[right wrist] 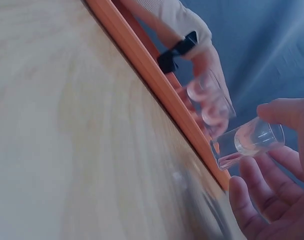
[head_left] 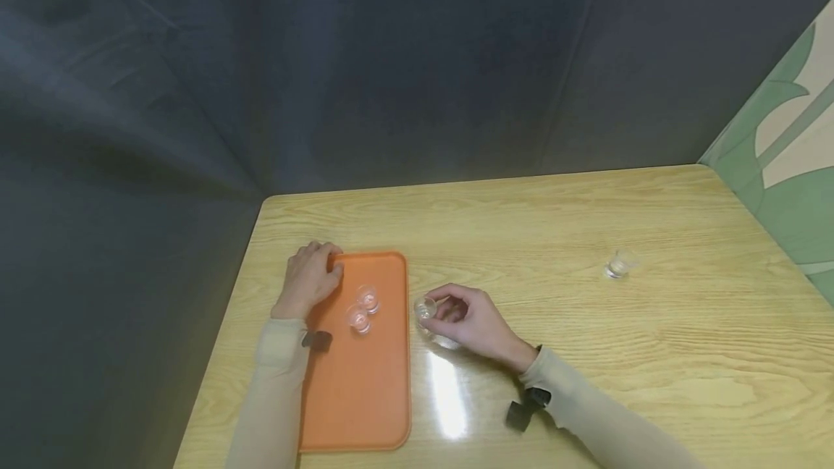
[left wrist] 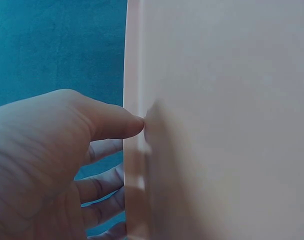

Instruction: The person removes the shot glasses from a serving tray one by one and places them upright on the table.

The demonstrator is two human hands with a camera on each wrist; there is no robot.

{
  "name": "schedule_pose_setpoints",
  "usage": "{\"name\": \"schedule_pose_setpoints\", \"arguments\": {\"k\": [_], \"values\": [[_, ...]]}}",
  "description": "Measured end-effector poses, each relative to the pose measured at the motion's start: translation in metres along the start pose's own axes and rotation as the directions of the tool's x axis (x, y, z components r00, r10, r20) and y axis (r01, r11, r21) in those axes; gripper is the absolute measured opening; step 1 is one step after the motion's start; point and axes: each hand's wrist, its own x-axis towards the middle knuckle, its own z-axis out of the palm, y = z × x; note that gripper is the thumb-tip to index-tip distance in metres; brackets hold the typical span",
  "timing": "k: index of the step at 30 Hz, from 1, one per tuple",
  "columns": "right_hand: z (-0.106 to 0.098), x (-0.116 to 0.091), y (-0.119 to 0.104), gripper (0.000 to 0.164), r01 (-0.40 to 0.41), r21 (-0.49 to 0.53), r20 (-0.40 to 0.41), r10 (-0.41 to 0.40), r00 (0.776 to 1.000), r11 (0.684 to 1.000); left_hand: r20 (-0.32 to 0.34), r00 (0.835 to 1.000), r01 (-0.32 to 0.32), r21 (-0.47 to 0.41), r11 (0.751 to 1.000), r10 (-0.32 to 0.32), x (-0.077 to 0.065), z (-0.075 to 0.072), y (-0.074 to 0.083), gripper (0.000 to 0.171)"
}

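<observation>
An orange tray (head_left: pixel 365 389) lies on the table at left, its far left corner beside my left hand (head_left: pixel 309 277). In the left wrist view the thumb (left wrist: pixel 117 120) presses the inside of the rim while the fingers curl against its outer side. My right hand (head_left: pixel 478 320) holds a small clear glass (head_left: pixel 426 307) between thumb and fingers, just off the tray's right edge. The right wrist view shows this glass (right wrist: pixel 249 143) tilted, above the table. Two more clear glasses, one (head_left: pixel 368 300) behind the other (head_left: pixel 359 320), stand close together on the tray.
Farther right on the wooden table (head_left: pixel 521 237) is another clear glass (head_left: pixel 619 264). A dark curtain (head_left: pixel 423 78) borders the table at the back and left. A green patterned panel (head_left: pixel 795 194) stands along the right side.
</observation>
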Motion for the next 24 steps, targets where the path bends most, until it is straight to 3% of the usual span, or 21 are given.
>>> {"name": "schedule_pose_setpoints", "arguments": {"k": [12, 24], "values": [[-0.036, -0.007, 0.013, 0.038, -0.084, -0.027, -0.152, 0.079, 0.985, 0.996, 0.005, 1.000, 0.003, 0.003, 1.000, -0.003, 0.003, 0.002, -0.001, 0.034], [-0.061, -0.017, 0.019, 0.042, -0.130, -0.036, -0.229, 0.119, 0.966, 0.991, 0.000, 1.000, 0.004, 0.004, 1.000, -0.004, 0.002, 0.001, -0.002, 0.034]]}}
